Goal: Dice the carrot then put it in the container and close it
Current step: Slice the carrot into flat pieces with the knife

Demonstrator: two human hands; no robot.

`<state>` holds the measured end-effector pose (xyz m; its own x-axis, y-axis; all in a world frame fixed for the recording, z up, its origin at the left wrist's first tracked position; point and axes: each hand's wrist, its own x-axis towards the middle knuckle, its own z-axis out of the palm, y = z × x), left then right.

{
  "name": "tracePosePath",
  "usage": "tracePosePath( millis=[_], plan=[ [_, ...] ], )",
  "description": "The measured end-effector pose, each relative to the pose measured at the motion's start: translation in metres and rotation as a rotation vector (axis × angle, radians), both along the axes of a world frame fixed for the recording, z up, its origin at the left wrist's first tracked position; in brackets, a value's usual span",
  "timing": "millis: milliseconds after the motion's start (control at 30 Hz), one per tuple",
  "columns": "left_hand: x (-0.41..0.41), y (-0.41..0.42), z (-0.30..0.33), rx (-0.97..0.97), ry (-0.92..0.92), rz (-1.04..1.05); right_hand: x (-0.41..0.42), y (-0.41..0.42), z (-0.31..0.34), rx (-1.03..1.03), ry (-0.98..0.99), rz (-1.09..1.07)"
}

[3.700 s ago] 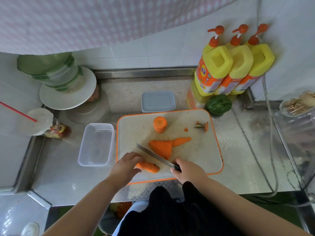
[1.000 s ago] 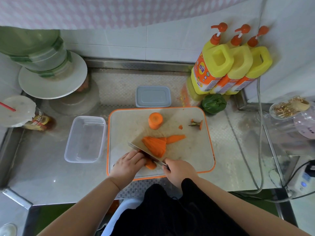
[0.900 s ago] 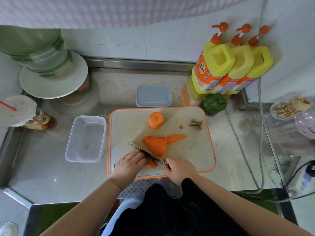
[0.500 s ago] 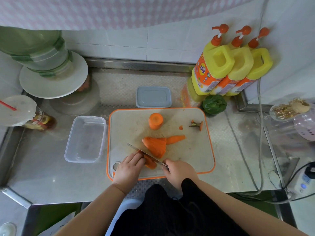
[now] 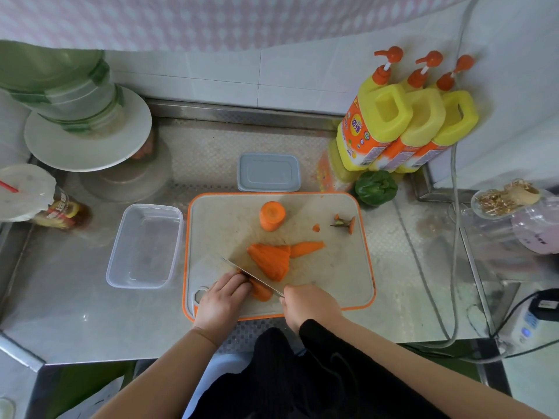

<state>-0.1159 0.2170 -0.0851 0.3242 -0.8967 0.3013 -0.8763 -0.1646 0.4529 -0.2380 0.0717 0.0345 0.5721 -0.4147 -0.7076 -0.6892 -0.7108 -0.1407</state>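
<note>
The carrot piece under the knife (image 5: 260, 291) lies at the near edge of the cutting board (image 5: 332, 285), directly between the two hands. Its visible end sits just right of the left hand (image 5: 222, 299), which covers the rest of it with curled fingers and holds it down; its long axis cannot be read with certainty, though it appears to run left to right. The right hand (image 5: 308, 306) is clenched round the knife handle, and the knife (image 5: 251, 276) crosses the piece on a diagonal, tip pointing away and to the left, blade close beside the left fingertips. Judgement: the next cut turns on the blade stepping left along the piece, toward the holding hand, so the fingers must retreat first. A pile of cut slabs (image 5: 270, 260) lies just beyond the blade, and an upright carrot stump (image 5: 272, 215) stands farther back on the board; neither is yet diced. The clear container (image 5: 145, 246) stands open on the worktop (image 5: 75, 313) touching or just beside the board's left edge, nearer the left hand. Its lid (image 5: 268, 173) lies behind the board, apart from it.
</note>
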Motion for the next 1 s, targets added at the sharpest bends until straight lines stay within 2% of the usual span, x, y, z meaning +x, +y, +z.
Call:
tracePosePath(
  millis=[200,567,867,1000],
  plan=[
    [0.000,-0.001,0.000,-0.025,0.015,0.002,-0.001,0.000,-0.016,0.018,0.058,-0.001],
    [-0.001,-0.001,0.011,0.006,-0.066,0.012,-0.003,-0.015,-0.024,0.113,-0.029,-0.139],
    [0.000,-0.001,0.011,0.038,-0.056,0.008,-0.016,-0.003,-0.011,0.036,-0.130,-0.061],
    [0.000,0.000,0.010,0.051,-0.054,0.004,-0.015,-0.005,-0.006,0.024,-0.110,-0.033]
  ],
)
